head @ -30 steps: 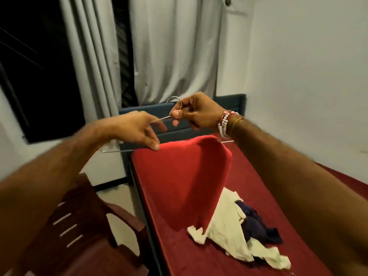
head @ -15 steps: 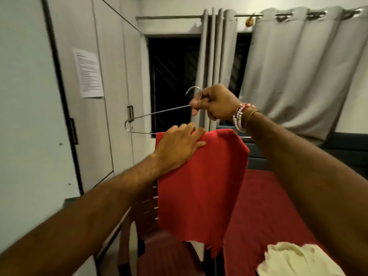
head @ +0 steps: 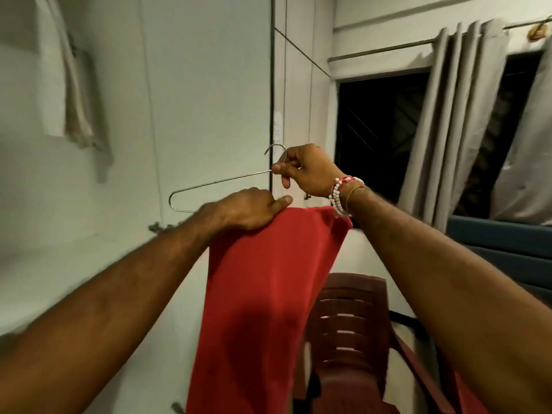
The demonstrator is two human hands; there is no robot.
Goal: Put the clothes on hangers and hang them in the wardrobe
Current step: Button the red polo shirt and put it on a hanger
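Note:
A red cloth (head: 268, 288) hangs folded over the lower bar of a thin metal hanger (head: 215, 183). My right hand (head: 304, 170) pinches the hanger just below its hook. My left hand (head: 248, 209) grips the top edge of the red cloth where it drapes over the bar, thumb pointing right. The hanger's left loop sticks out bare, in front of the pale wardrobe (head: 185, 94). The hanger's right end is hidden behind my right wrist.
A pale garment (head: 77, 94) hangs at the upper left inside the wardrobe. A dark red plastic chair (head: 349, 327) stands below, right of the cloth. A dark window (head: 379, 130) with grey curtains (head: 457, 121) lies to the right.
My view has swung left from the bed to the wardrobe. Both hands have carried the hanger and red cloth along; the left hand now grips the cloth's top edge.

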